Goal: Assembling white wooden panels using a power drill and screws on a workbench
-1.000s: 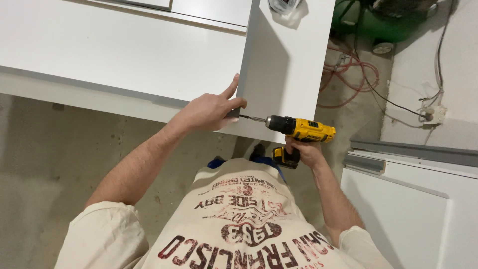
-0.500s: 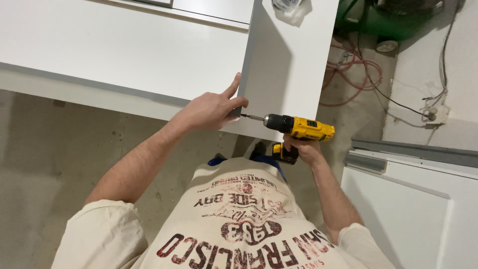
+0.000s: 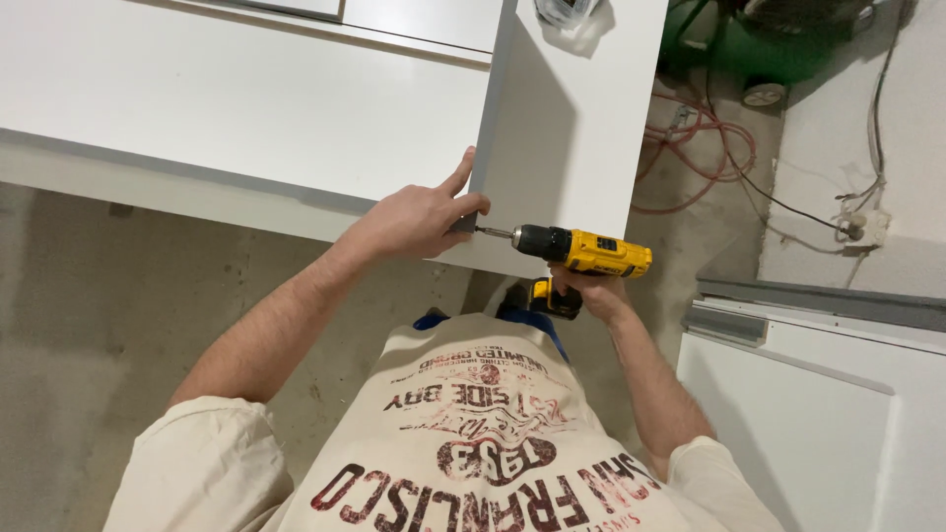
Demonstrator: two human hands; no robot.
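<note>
The right hand (image 3: 591, 289) is closed around the grip of a yellow and black cordless drill (image 3: 581, 251), held level so its bit points straight at the lower corner of an upright white panel (image 3: 572, 148). The bit tip sits at the panel's edge, right beside the left hand's thumb. The left hand (image 3: 414, 222) is wrapped over that same corner, fingers on the far side and thumb pressed against the near face, index finger stretched up along the edge; it seems to be pinning the upright panel against the flat white board (image 3: 246, 99) lying on the table, so the two stay square while the drill works at the joint.

Above, on top of the upright panel, a small clear plastic bag (image 3: 567, 10) lies near the frame edge. To the right, on the concrete floor (image 3: 89, 325), a red hose (image 3: 700, 148) is coiled near a green machine (image 3: 749, 44). Further white panels (image 3: 818, 414) lean at the lower right.
</note>
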